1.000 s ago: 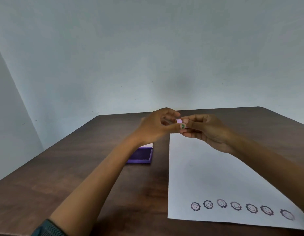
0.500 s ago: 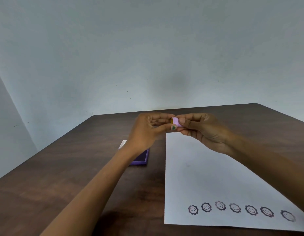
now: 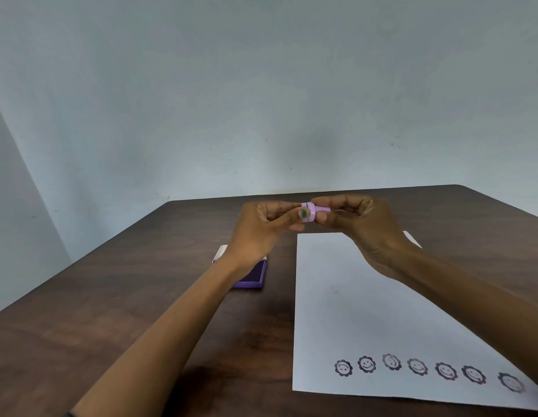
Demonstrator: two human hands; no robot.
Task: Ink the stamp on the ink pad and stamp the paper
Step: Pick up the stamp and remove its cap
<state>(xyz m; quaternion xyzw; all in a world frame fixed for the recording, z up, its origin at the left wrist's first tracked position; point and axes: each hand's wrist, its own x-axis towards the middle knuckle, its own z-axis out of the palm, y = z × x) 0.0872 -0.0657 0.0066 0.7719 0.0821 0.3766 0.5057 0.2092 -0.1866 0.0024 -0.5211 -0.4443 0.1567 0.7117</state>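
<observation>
From the head view, both hands are raised above the worktop (image 3: 141, 296), meeting over the far end of the paper (image 3: 352, 311). The right hand (image 3: 364, 230) pinches the narrow end of the small lilac stamp (image 3: 313, 211), which lies sideways in the air; the left hand (image 3: 261, 233) grips its wider end with thumb and fingers, as if pulling off a cap or turning it. Whether the two parts are coming apart is too small to tell.

A row of seven smiley prints (image 3: 418, 367) already runs along the paper's near edge, so several rounds look done. For the next print, inking and pressing are not yet begun.

The pad (image 3: 255, 275) sits open on the worktop left of the paper, partly hidden under the left wrist. That wrist is all that blocks it; plenty of blank paper is left above the prints.
</observation>
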